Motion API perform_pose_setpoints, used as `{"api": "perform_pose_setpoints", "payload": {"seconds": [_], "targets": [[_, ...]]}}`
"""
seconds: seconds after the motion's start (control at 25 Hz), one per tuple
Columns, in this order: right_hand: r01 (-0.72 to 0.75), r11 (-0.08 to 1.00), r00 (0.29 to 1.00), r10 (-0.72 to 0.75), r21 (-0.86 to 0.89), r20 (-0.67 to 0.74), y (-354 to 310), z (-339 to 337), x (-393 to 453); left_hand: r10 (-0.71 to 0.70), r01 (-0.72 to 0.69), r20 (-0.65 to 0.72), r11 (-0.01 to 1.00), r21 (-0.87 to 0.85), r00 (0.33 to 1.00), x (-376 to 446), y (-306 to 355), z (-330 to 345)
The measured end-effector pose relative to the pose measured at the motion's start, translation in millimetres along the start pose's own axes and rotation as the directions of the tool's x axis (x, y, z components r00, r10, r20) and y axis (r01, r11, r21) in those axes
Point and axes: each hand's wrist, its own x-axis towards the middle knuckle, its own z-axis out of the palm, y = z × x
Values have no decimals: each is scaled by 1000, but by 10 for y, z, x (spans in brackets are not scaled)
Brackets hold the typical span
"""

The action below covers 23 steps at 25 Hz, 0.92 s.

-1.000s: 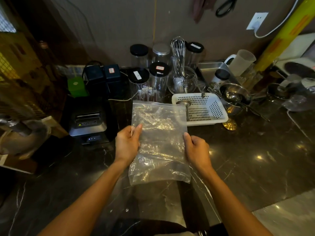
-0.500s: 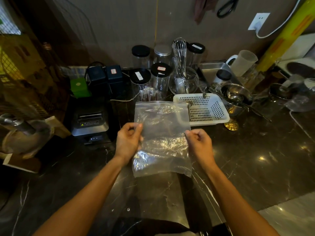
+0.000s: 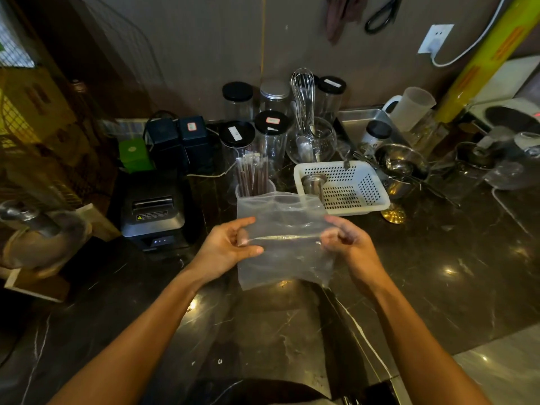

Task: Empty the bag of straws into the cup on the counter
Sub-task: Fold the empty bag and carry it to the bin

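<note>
Left hand: the left hand (image 3: 226, 247) pinches the left edge of the clear plastic bag (image 3: 285, 249) between thumb and curled fingers, at mid-height of the bag
Right hand: the right hand (image 3: 346, 244) grips the right edge the same way, fingers curled in, so the film is drawn taut between the two hands
Bag: empty as far as can be seen; a sharp horizontal crease runs across it from one hand to the other, and its lower edge hangs above the dark marble bench (image 3: 438, 287)
What has changed: a second ago the bag was held flat and at full length, hands set lower along its sides; now both hands have closed into pinches and the bag looks shorter, creased across the middle, as if a fold is starting
Straws: the wrapped straws (image 3: 252, 173) stand upright in the clear cup (image 3: 255, 191), just behind the top edge of the bag
Cup: it stands on the bench between the receipt printer (image 3: 153, 213) on the left and the white perforated basket (image 3: 342, 188) on the right, in front of the black-lidded jars (image 3: 270, 135)
Meaning for the task: the emptying looks done, since nothing shows inside the bag and the straws sit in the cup
Step in hand: probably folding or flattening the spent bag before it is put aside
</note>
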Motion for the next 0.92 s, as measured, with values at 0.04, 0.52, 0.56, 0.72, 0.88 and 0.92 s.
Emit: {"api": "perform_pose_setpoints", "payload": {"seconds": [0.04,0.52,0.56,0.72,0.88,0.92], "targets": [[9,999,1000,-9,39,4,-3,-26,-14,-9,9,-6,1000,-5,1000,-1,5,-2],[-27,998,996,32,-59,82,-17,-121,-25,97,-93,7,937,336,995,-126,90,-94],[-22,995,996,31,-96,87,-22,-133,-24,117,-108,-3,922,372,993,-136,82,-109],[-8,971,991,41,-238,131,-46,-68,-25,210,-169,-72,912,373,975,-120,30,-142],[43,981,999,-36,-189,39,-33,144,-24,147,-142,-119,989,48,982,-133,136,-81],[27,993,999,-23,-112,30,-13,191,-27,138,-142,-152,990,-20,979,-125,147,-63]]}}
